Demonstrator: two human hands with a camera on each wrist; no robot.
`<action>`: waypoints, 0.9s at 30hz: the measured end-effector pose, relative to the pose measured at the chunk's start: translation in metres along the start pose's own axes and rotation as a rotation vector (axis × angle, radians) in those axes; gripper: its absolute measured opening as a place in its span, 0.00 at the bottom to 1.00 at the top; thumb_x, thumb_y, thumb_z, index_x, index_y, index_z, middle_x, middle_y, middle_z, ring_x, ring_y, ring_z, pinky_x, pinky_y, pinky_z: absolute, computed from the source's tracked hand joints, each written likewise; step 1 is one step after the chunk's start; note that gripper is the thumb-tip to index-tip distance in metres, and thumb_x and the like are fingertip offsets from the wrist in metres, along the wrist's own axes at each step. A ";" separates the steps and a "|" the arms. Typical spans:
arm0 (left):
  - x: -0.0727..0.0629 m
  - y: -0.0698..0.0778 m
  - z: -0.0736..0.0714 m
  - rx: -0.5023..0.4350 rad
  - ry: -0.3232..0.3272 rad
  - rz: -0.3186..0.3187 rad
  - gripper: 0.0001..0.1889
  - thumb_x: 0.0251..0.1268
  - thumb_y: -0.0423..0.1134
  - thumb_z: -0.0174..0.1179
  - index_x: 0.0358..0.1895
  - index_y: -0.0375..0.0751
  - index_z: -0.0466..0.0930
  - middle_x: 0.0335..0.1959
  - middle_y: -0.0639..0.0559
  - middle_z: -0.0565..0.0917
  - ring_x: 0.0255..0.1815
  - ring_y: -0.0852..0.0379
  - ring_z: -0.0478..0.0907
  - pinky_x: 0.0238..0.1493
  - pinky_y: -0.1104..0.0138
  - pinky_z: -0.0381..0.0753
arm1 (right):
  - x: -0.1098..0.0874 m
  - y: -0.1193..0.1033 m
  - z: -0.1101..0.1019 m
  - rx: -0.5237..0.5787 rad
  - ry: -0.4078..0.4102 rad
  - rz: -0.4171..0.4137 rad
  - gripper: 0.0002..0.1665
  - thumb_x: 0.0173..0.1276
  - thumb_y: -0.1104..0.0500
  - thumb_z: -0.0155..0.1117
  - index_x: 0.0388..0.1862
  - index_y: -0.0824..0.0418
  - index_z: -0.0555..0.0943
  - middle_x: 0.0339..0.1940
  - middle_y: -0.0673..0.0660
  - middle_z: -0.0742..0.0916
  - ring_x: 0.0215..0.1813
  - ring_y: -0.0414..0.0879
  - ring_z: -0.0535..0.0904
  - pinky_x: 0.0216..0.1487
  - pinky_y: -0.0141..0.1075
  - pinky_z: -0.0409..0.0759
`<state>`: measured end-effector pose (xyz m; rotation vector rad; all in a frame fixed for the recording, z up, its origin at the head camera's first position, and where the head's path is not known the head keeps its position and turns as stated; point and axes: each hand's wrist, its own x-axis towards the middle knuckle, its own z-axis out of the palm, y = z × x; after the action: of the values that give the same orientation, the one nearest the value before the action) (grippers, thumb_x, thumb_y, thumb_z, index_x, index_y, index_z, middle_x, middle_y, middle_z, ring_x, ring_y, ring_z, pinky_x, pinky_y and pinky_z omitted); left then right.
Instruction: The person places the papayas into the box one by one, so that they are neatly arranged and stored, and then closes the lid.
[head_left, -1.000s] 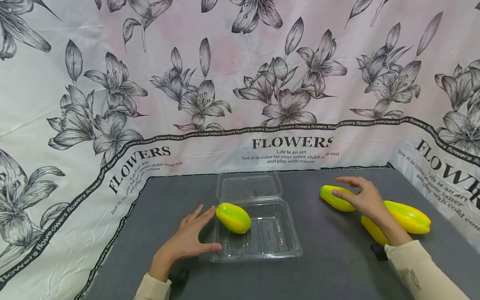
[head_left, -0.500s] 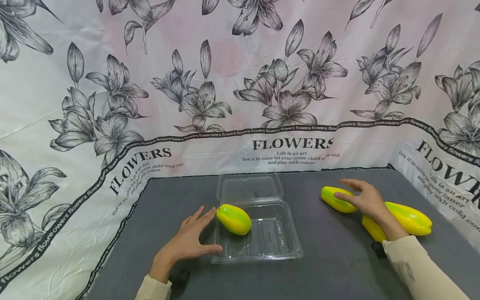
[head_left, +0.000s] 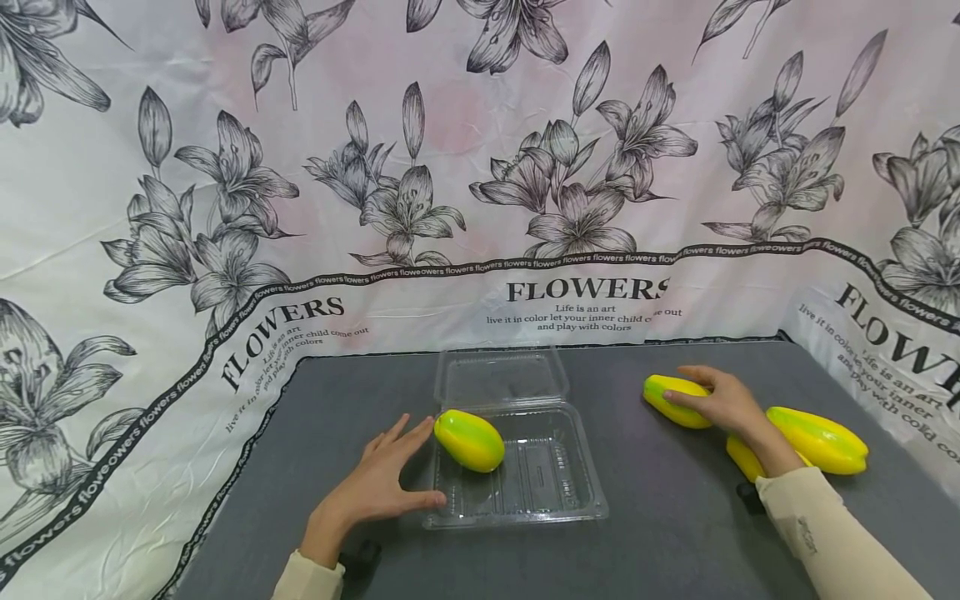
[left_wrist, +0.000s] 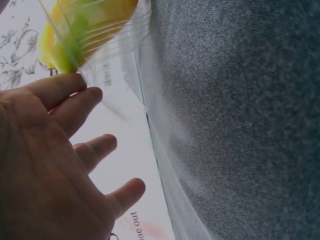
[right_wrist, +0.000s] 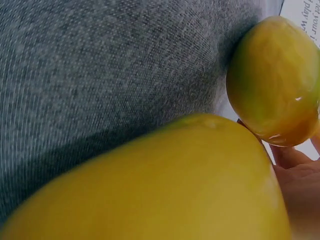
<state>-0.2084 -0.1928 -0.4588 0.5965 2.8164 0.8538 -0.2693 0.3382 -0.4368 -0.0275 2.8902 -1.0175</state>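
Observation:
In the head view, one yellow-green papaya (head_left: pixel 469 441) lies in the left part of a clear plastic clamshell box (head_left: pixel 555 508), its lid (head_left: pixel 501 379) folded back. My left hand (head_left: pixel 375 483) is at the box's left side, fingers spread and thumb near the front corner. In the left wrist view its fingertips (left_wrist: pixel 92 95) meet the box wall. My right hand (head_left: pixel 723 404) grips another papaya (head_left: pixel 660 408) on the right of the table, thumb across the near side and fingers over the far side. The right wrist view shows that papaya (right_wrist: pixel 272 80) beyond a nearer one.
Two more papayas lie under and beside my right forearm, one long papaya (head_left: pixel 821 442) and one papaya (head_left: pixel 744 460) partly hidden by the wrist. A grey cloth (head_left: pixel 645 542) covers the table. Behind it hangs a flower-printed curtain (head_left: pixel 420 308).
My right hand has lowered and closed in around the far papaya, thumb and fingers nearer its sides. My left hand and the box have stayed put.

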 end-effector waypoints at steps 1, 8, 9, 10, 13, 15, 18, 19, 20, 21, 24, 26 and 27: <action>0.000 0.000 0.000 0.000 0.000 -0.001 0.57 0.51 0.67 0.73 0.83 0.58 0.52 0.84 0.55 0.55 0.87 0.42 0.40 0.76 0.29 0.39 | 0.001 0.000 0.000 0.001 -0.002 0.005 0.52 0.72 0.33 0.60 0.79 0.68 0.61 0.76 0.77 0.66 0.71 0.75 0.64 0.65 0.67 0.69; 0.000 0.001 0.000 0.008 -0.003 -0.002 0.57 0.52 0.66 0.73 0.83 0.57 0.52 0.84 0.56 0.55 0.87 0.42 0.40 0.77 0.30 0.39 | 0.003 -0.001 0.002 -0.027 -0.009 0.009 0.51 0.73 0.33 0.58 0.78 0.69 0.63 0.75 0.78 0.66 0.70 0.75 0.65 0.64 0.67 0.68; 0.000 0.001 0.000 0.009 -0.002 0.000 0.57 0.52 0.66 0.72 0.83 0.57 0.52 0.84 0.56 0.55 0.87 0.42 0.40 0.77 0.30 0.39 | 0.003 -0.001 0.002 -0.032 -0.010 0.006 0.51 0.73 0.33 0.58 0.78 0.69 0.63 0.75 0.78 0.67 0.70 0.74 0.66 0.63 0.67 0.69; 0.000 0.001 0.000 0.008 -0.002 0.001 0.57 0.52 0.66 0.72 0.83 0.57 0.52 0.84 0.56 0.55 0.87 0.42 0.40 0.77 0.30 0.39 | 0.003 -0.001 0.003 -0.036 -0.011 0.002 0.51 0.74 0.33 0.58 0.77 0.70 0.63 0.75 0.78 0.67 0.69 0.74 0.66 0.63 0.66 0.70; 0.000 0.001 0.000 0.007 -0.001 0.007 0.57 0.52 0.66 0.72 0.83 0.56 0.52 0.84 0.55 0.56 0.87 0.42 0.40 0.77 0.30 0.39 | 0.003 -0.001 0.003 -0.051 -0.016 -0.009 0.50 0.74 0.33 0.58 0.77 0.70 0.64 0.74 0.78 0.69 0.67 0.73 0.69 0.60 0.65 0.72; 0.000 0.001 0.000 0.007 0.000 0.008 0.57 0.52 0.66 0.72 0.83 0.56 0.52 0.84 0.55 0.56 0.87 0.42 0.40 0.77 0.30 0.39 | 0.003 -0.002 0.003 -0.063 -0.021 -0.013 0.51 0.73 0.34 0.58 0.77 0.71 0.64 0.73 0.79 0.69 0.66 0.73 0.70 0.59 0.64 0.73; -0.001 0.001 0.000 0.003 0.001 0.009 0.57 0.52 0.65 0.73 0.83 0.56 0.52 0.84 0.54 0.56 0.87 0.42 0.40 0.77 0.30 0.39 | 0.003 -0.002 0.003 -0.091 -0.033 -0.018 0.51 0.73 0.34 0.59 0.77 0.71 0.63 0.72 0.79 0.70 0.65 0.72 0.71 0.58 0.64 0.73; -0.001 0.001 0.000 0.003 0.001 0.009 0.57 0.52 0.65 0.73 0.83 0.56 0.52 0.84 0.54 0.56 0.87 0.42 0.40 0.77 0.30 0.39 | 0.003 -0.002 0.003 -0.101 -0.038 -0.020 0.51 0.73 0.34 0.59 0.77 0.71 0.63 0.72 0.79 0.70 0.64 0.72 0.71 0.58 0.64 0.73; -0.001 0.001 0.000 0.004 0.000 0.010 0.57 0.52 0.66 0.72 0.83 0.56 0.52 0.84 0.54 0.56 0.87 0.42 0.40 0.77 0.30 0.39 | 0.003 -0.002 0.003 -0.109 -0.041 -0.019 0.51 0.72 0.33 0.60 0.77 0.71 0.63 0.72 0.79 0.71 0.64 0.72 0.72 0.58 0.64 0.73; -0.001 0.001 0.000 0.003 0.000 0.011 0.57 0.52 0.66 0.72 0.83 0.56 0.51 0.84 0.54 0.56 0.87 0.42 0.40 0.77 0.30 0.39 | 0.003 -0.002 0.003 -0.117 -0.044 -0.020 0.52 0.72 0.33 0.60 0.77 0.71 0.64 0.71 0.79 0.71 0.64 0.72 0.72 0.58 0.64 0.73; -0.001 0.001 0.000 0.002 -0.001 0.012 0.57 0.52 0.66 0.72 0.83 0.56 0.52 0.84 0.55 0.56 0.87 0.42 0.40 0.77 0.30 0.39 | 0.003 -0.002 0.004 -0.127 -0.047 -0.024 0.52 0.72 0.33 0.60 0.76 0.71 0.64 0.71 0.79 0.71 0.62 0.71 0.73 0.57 0.63 0.74; 0.000 0.001 0.000 0.000 -0.001 0.013 0.57 0.52 0.65 0.73 0.83 0.56 0.52 0.84 0.56 0.55 0.87 0.42 0.40 0.77 0.30 0.39 | 0.003 -0.002 0.004 -0.130 -0.044 -0.029 0.52 0.72 0.33 0.60 0.76 0.72 0.64 0.71 0.79 0.71 0.62 0.71 0.73 0.56 0.63 0.74; 0.000 0.000 0.000 0.000 -0.002 0.014 0.56 0.53 0.65 0.73 0.83 0.56 0.52 0.84 0.56 0.55 0.87 0.42 0.40 0.77 0.30 0.39 | 0.003 -0.002 0.004 -0.130 -0.042 -0.030 0.52 0.72 0.33 0.60 0.76 0.72 0.65 0.71 0.79 0.72 0.62 0.71 0.73 0.56 0.63 0.74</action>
<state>-0.2080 -0.1924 -0.4589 0.6180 2.8142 0.8553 -0.2721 0.3337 -0.4386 -0.0988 2.9213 -0.8207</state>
